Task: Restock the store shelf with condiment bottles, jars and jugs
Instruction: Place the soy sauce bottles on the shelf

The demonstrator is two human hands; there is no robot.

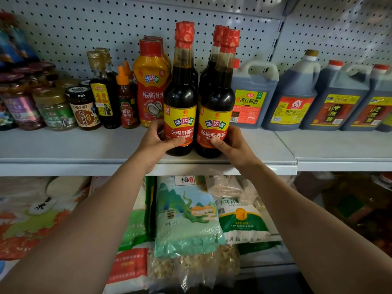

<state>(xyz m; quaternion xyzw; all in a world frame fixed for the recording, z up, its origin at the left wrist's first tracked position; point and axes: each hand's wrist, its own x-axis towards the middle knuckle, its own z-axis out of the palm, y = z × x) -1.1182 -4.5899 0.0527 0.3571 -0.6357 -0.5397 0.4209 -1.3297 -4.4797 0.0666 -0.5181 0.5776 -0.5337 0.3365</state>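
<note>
So both hands are busy here, one soy sauce bottle each. The left hand (pixel 158 141) is wrapped around the lower body of the left bottle (pixel 181 98), thumb across the front label, and the right hand (pixel 230 143) has the same kind of grip on the right bottle (pixel 218 102). Both bottles stand upright, long axis straight up, bases down on the shelf (pixel 84 145) right near its front edge, just beside each other with a thin gap between. Directly behind each one you can see another matching red-capped bottle, so these look like the front of two short rows. The thing that matters for the next move, I'd guess, is that the open space lies straight back from the hands toward the pegboard (pixel 84 28), and there's not much of it, so a gentle push inward until they're touching the ones behind is probably all that's left. Oyster sauce (pixel 150 81) sits close on the left and a soy jug (pixel 253 96) close on the right, so sliding sideways isn't really an option. Each hand is nearer its own bottle, no crossing needed. Tall and narrow, so easy to tip if shoved high.
</note>
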